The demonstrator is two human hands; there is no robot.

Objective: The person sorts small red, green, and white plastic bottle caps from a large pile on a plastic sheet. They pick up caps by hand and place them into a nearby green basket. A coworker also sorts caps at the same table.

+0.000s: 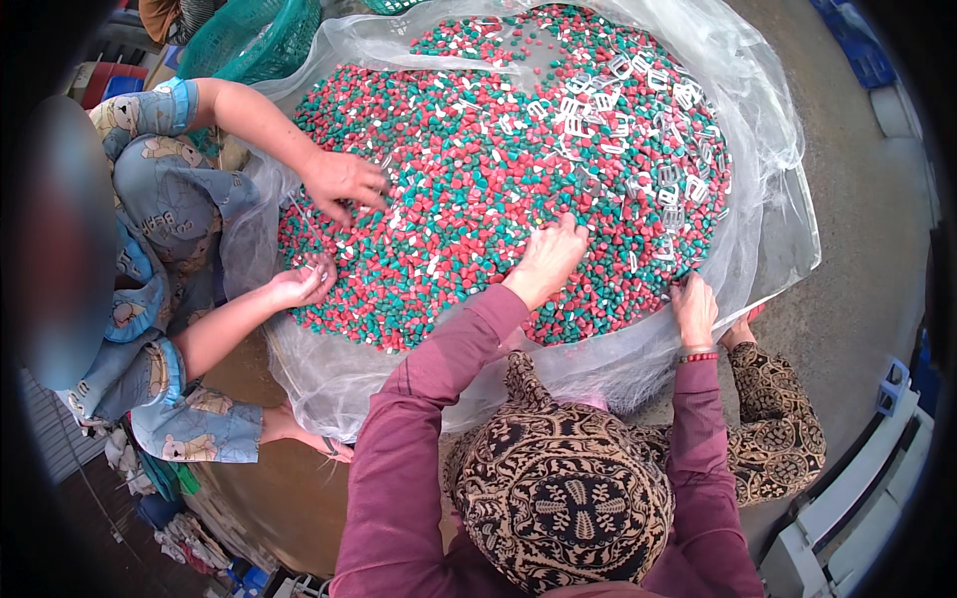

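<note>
A wide heap of small red and green cone-like pieces [449,214], with white bits among them, lies on a pale mesh sheet [329,374]. My left hand [550,261] reaches into the middle of the heap, its fingers bent together; whatever they hold is too small to make out. At the heap's near right edge is my right hand [695,311], fingers curled downward and closed, their tips partly hidden. White frame-shaped buckles [575,125] lie scattered over the far right of the heap. More buckles [670,194] rest just beyond my right hand.
A co-worker in a blue patterned outfit sits at the left, one hand [344,182] over the heap and the other hand [307,282] palm up at its edge. A green plastic basket [254,45] stands at the far left. Grey and white plastic frames [847,478] stand at the right.
</note>
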